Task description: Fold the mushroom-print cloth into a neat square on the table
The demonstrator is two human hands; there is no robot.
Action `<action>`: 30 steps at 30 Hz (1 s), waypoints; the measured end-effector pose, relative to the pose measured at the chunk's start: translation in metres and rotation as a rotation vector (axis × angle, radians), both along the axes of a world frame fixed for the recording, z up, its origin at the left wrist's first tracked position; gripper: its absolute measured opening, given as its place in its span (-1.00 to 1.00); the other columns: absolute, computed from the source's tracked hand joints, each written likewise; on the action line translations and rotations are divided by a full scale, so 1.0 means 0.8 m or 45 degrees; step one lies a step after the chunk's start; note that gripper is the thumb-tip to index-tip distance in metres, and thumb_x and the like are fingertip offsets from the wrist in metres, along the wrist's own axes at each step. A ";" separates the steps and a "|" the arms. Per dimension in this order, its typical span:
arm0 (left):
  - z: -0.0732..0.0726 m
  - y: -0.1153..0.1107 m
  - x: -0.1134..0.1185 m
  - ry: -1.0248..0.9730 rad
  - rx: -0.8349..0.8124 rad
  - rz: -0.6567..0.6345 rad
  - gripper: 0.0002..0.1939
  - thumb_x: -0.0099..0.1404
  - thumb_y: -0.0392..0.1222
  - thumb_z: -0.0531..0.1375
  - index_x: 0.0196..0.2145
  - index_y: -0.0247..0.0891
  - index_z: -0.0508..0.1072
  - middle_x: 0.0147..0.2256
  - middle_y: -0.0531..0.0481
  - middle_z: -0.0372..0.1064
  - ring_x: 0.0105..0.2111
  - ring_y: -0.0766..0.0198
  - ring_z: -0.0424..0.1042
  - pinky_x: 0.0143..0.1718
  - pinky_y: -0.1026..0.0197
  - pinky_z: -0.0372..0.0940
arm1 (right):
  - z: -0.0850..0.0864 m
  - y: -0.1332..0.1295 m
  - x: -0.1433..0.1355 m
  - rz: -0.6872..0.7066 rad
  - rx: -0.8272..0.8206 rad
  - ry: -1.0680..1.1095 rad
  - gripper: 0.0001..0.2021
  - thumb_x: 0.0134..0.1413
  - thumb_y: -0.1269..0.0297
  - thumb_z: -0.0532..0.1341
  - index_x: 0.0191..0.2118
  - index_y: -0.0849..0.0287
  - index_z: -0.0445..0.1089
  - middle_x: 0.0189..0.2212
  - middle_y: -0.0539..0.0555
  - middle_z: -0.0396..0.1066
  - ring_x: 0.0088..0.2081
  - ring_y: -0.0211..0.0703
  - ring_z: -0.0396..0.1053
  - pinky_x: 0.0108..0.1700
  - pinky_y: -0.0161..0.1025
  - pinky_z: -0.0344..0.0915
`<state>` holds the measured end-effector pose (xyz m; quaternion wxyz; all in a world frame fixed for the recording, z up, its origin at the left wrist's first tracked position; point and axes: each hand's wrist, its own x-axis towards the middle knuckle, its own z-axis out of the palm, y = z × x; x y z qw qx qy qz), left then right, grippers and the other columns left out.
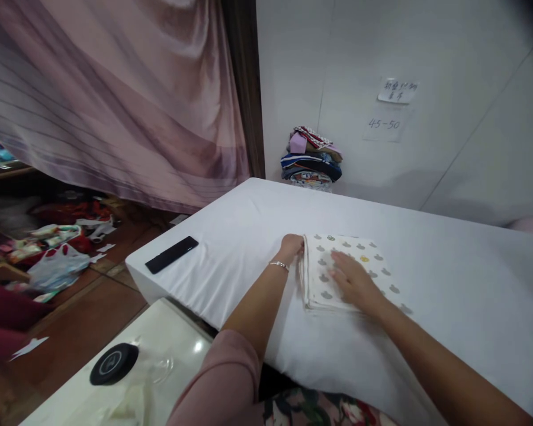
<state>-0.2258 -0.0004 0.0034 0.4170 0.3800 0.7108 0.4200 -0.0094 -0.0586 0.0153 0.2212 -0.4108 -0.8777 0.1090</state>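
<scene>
A folded white cloth point(349, 238) printed with grey animal-head shapes and a few yellow ones lies in layers on the white-covered table point(462, 278). At its far left corner, the fingers of my left hand point(292, 244) curl around the folded edge; the fingertips are partly hidden. My right hand point(353, 283) rests on or just over the top of the cloth with its fingers apart, a little smeared by motion. It grips nothing.
A black phone point(172, 255) lies near the table's left edge. Left of me, a round black object point(114, 363) sits on a cream surface point(160, 331). Stacked folded clothes point(311, 158) stand by the wall. A pink curtain point(169, 100) hangs behind; bags point(58, 267) litter the floor.
</scene>
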 end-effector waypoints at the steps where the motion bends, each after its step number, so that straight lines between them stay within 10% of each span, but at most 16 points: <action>1: 0.000 0.002 -0.003 -0.016 0.009 -0.002 -0.77 0.17 -0.34 0.09 -0.20 -0.40 0.42 -0.42 -0.13 0.48 -0.47 0.30 0.44 -0.42 0.29 0.29 | 0.007 -0.010 -0.017 0.055 -0.034 0.038 -0.55 0.22 0.03 -0.07 0.10 0.11 0.26 0.05 0.19 0.31 0.09 0.04 0.23 0.08 -0.02 0.16; 7: -0.015 0.006 -0.018 0.022 0.159 -0.072 -0.62 0.07 -0.42 0.16 -0.10 -0.33 0.42 -0.30 -0.08 0.48 -0.40 0.32 0.43 -0.31 0.29 0.30 | 0.015 -0.048 -0.075 -0.023 -0.161 -0.127 -0.52 0.15 0.00 0.04 0.10 0.17 0.23 -0.15 0.18 0.34 -0.12 0.01 0.29 -0.19 -0.17 0.21; 15: -0.027 0.026 -0.023 0.050 0.352 -0.336 -0.66 0.08 -0.40 0.12 -0.19 -0.24 0.53 -0.28 0.01 0.50 -0.32 0.32 0.41 -0.26 0.31 0.29 | 0.007 -0.063 -0.090 -0.068 -0.147 -0.325 -0.50 0.09 0.12 0.10 0.14 0.16 0.19 -0.15 0.19 0.27 -0.16 0.02 0.25 -0.22 -0.16 0.19; 30: -0.051 0.035 -0.028 0.035 0.474 -0.283 -0.70 0.09 -0.32 0.12 -0.23 -0.23 0.55 -0.34 0.04 0.50 -0.36 0.33 0.40 -0.33 0.33 0.25 | 0.004 -0.065 -0.094 -0.066 -0.232 -0.320 -0.64 0.00 0.46 0.02 -0.07 0.11 0.34 -0.25 0.11 0.30 -0.24 -0.10 0.31 -0.27 -0.25 0.21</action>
